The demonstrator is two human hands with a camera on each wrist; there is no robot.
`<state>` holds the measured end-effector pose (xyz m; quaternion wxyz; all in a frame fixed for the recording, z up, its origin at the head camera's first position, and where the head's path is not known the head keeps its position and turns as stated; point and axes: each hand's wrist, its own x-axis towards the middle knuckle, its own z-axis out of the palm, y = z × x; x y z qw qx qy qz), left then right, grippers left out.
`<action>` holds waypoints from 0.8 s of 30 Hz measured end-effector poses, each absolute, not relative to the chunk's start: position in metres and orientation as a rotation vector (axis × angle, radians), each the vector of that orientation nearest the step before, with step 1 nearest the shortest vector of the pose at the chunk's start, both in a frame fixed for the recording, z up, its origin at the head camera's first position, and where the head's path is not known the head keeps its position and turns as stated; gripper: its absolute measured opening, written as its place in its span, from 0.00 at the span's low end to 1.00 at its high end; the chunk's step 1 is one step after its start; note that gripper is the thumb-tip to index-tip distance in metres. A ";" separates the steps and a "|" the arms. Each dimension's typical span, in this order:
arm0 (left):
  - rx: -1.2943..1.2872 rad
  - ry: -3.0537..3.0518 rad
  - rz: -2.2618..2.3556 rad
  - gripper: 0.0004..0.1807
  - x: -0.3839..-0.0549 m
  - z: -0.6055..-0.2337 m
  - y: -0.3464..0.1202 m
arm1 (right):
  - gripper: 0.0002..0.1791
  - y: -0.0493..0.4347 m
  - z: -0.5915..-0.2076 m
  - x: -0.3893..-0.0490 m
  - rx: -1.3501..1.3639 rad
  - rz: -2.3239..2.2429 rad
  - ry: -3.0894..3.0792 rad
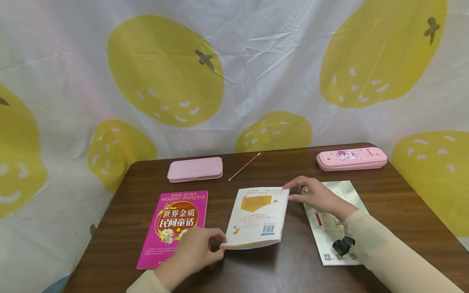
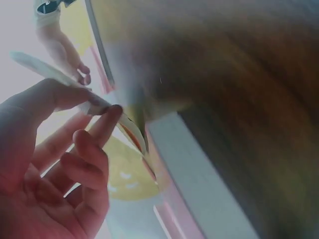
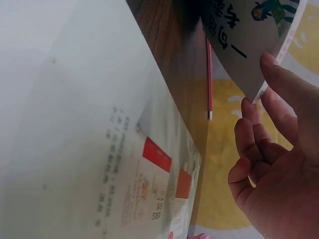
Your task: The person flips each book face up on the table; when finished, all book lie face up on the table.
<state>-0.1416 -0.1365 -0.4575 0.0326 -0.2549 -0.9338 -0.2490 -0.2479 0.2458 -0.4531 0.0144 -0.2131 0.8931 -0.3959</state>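
A white book [image 1: 256,215] with an orange patch and a barcode is held up off the table between both hands. At its near left corner, my left hand [image 1: 199,248] pinches it between thumb and fingers. My right hand [image 1: 318,195] pinches the far right corner. In the right wrist view the book's underside [image 3: 254,45] shows large dark characters and a small drawn figure. A magenta book [image 1: 157,244] lies to the left, partly behind the left hand. Under the right forearm lies a pale green book [image 1: 316,240], partly covered by the sleeve.
A plain pink case [image 1: 195,169] sits at the back left of the brown table [image 1: 121,228]. Beside it lies a red pencil [image 1: 244,167]. A pink pencil case with a rabbit picture [image 1: 351,158] stands at the back right. Behind the table hangs a fruit-patterned cloth [image 1: 256,81].
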 end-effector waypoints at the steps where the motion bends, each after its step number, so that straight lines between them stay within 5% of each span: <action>1: -0.764 -2.847 -0.778 0.10 -0.142 -0.457 -0.138 | 0.15 0.245 -0.452 -0.247 -0.668 -1.241 2.793; 24: -0.682 -2.227 -1.039 0.13 -0.158 -0.436 -0.155 | 0.10 0.237 -0.422 -0.247 -0.628 -1.664 2.785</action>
